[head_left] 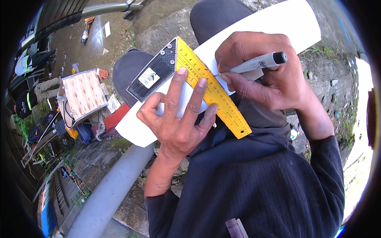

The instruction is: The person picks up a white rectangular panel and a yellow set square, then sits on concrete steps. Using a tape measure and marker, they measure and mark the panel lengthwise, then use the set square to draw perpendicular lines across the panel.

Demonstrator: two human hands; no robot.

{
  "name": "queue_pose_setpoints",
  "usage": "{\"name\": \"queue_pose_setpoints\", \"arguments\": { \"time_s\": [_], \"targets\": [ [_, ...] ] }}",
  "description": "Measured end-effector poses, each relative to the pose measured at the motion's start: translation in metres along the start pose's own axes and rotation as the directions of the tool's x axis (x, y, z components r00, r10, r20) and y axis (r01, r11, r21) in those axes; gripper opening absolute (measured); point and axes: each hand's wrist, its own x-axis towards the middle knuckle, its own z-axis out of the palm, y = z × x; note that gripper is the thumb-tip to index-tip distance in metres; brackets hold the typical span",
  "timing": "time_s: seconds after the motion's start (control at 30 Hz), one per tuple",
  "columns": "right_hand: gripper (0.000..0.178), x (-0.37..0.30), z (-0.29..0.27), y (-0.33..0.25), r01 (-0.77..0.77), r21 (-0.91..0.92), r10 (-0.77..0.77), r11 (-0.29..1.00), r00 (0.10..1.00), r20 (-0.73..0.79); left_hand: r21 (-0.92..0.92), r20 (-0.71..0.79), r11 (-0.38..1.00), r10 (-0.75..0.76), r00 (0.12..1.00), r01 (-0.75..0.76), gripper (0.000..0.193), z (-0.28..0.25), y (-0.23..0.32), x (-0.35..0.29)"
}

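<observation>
A long white strip of panel lies slantwise across my lap. On top of it rests a try square with a yellow ruled blade and a black handle. My left hand has its fingers spread, fingertips pressing on the blade near the handle. In my right hand is a grey-white marker with a black end, pinched between thumb and fingers. Its tip points at the blade's far edge, where my fingers partly hide it. Both of my knees show beyond the strip.
A thick grey pipe runs along my left side. Farther left, a person's gloved hand is beside a wooden-topped box. An orange power tool lies on the ground ahead. Rough concrete extends to my right.
</observation>
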Motion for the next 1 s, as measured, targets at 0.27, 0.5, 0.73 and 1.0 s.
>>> {"name": "queue_pose_setpoints", "arguments": {
  "time_s": [0.27,0.5,0.73,1.0],
  "targets": [
    [0.006,0.019,0.004,0.011,0.116,0.001,-0.116,0.993,0.991,-0.063,0.008,-0.006,1.000,-0.003,1.000,0.004,0.059,0.000,0.001,0.001],
    [0.007,0.012,0.004,0.006,0.093,0.009,-0.092,0.996,0.991,-0.092,0.011,-0.008,1.000,-0.005,1.000,0.005,0.060,0.000,0.002,0.001],
    [0.010,-0.007,0.000,-0.002,0.092,-0.061,-0.093,0.994,0.996,-0.015,0.033,0.059,0.999,0.033,0.998,-0.035,0.067,-0.006,0.000,0.001],
    [0.012,-0.019,0.000,-0.008,0.053,-0.059,-0.054,0.997,0.998,-0.021,0.027,0.055,0.999,0.044,0.998,-0.045,0.064,-0.006,0.000,0.000]
  ]
}}
